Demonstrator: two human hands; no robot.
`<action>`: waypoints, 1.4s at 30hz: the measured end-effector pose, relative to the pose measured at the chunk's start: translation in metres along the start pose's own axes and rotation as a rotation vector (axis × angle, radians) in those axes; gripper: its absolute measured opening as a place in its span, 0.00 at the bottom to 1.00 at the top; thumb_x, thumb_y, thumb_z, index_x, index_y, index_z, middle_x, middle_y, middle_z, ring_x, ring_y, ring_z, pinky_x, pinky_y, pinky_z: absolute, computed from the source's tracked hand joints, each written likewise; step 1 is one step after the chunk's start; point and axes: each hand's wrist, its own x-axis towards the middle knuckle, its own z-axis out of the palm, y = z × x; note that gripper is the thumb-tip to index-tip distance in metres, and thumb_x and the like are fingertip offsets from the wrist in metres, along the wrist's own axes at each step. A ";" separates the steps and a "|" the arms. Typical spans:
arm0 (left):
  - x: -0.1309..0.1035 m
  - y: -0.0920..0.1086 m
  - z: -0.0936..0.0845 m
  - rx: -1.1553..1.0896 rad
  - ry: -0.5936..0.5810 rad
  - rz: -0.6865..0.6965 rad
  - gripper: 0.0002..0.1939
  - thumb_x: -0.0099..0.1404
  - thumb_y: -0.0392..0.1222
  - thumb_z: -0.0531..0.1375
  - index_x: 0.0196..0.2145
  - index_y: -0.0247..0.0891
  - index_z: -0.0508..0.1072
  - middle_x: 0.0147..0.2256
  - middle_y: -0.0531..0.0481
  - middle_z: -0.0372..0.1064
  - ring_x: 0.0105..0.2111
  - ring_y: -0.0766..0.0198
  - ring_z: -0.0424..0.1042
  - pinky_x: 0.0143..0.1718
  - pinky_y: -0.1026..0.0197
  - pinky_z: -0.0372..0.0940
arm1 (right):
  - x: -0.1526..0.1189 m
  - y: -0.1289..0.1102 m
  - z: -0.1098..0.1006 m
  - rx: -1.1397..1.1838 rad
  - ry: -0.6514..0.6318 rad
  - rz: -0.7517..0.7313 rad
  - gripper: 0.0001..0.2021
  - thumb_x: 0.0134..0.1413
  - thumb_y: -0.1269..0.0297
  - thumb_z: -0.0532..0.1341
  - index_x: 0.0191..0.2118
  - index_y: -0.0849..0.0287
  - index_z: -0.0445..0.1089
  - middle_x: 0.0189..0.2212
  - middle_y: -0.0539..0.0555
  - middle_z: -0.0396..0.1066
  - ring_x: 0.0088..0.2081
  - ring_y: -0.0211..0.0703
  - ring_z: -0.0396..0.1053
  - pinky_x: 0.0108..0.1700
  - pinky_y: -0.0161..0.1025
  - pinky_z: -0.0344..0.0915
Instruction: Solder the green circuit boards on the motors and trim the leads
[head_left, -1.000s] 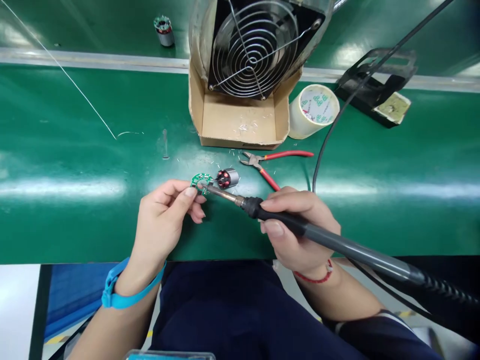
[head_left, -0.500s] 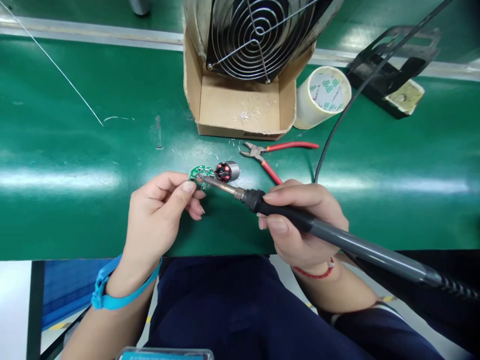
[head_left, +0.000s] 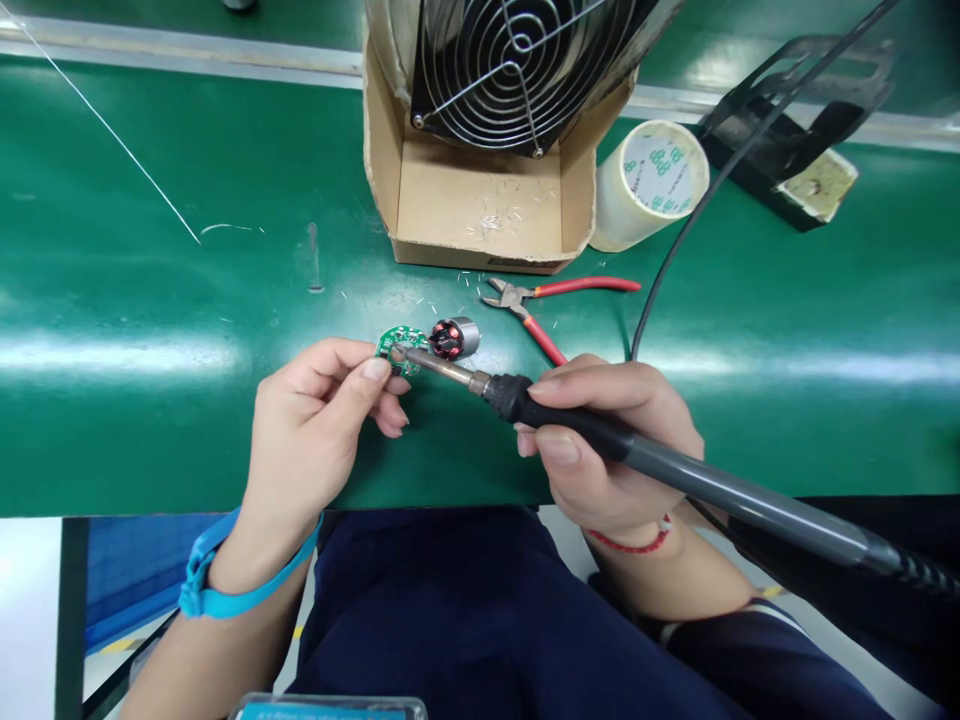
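Between thumb and fingers, my left hand [head_left: 319,420] pinches the left edge of a small green circuit board [head_left: 402,334]. My right hand [head_left: 615,440] is wrapped round the dark handle of a soldering iron [head_left: 675,470]. Its metal tip lies over the board, close to my left thumb; whether it touches the surface I cannot tell. A small motor [head_left: 465,338] with a silver can and reddish windings sits against the right side of the board. Just beyond my right hand, red-handled side cutters [head_left: 517,298] lie on the bench with their jaws apart.
A cardboard box [head_left: 420,190] holding wire clippings stands at the back, under a fan [head_left: 517,75]. Right of it are a tape roll [head_left: 652,185] and an iron stand with sponge [head_left: 821,185]. A black cable [head_left: 679,245] and a solder wire [head_left: 124,145] cross the green bench [head_left: 150,290].
The camera view has shifted slightly, so the bench items appear a little higher. Both hands keep their holds, and the iron's tip stays over the circuit board.
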 end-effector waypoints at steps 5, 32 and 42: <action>0.000 -0.002 -0.002 -0.009 -0.005 0.011 0.06 0.70 0.38 0.66 0.33 0.38 0.79 0.27 0.54 0.77 0.22 0.72 0.73 0.26 0.70 0.70 | 0.002 0.000 0.000 0.048 -0.001 -0.018 0.08 0.66 0.62 0.66 0.50 0.49 0.76 0.33 0.51 0.80 0.22 0.39 0.72 0.21 0.39 0.71; -0.001 -0.003 0.000 -0.002 -0.009 0.052 0.06 0.71 0.37 0.66 0.33 0.39 0.80 0.27 0.55 0.77 0.22 0.72 0.73 0.26 0.70 0.71 | 0.006 0.002 0.001 0.060 0.037 -0.103 0.09 0.64 0.66 0.67 0.49 0.52 0.77 0.31 0.51 0.80 0.22 0.38 0.72 0.21 0.37 0.71; 0.000 -0.003 -0.001 0.026 0.009 0.066 0.06 0.70 0.37 0.66 0.33 0.39 0.80 0.28 0.55 0.77 0.22 0.73 0.73 0.27 0.70 0.71 | 0.006 0.002 0.002 0.078 0.057 -0.107 0.10 0.63 0.69 0.67 0.49 0.54 0.78 0.30 0.51 0.79 0.22 0.37 0.72 0.21 0.37 0.70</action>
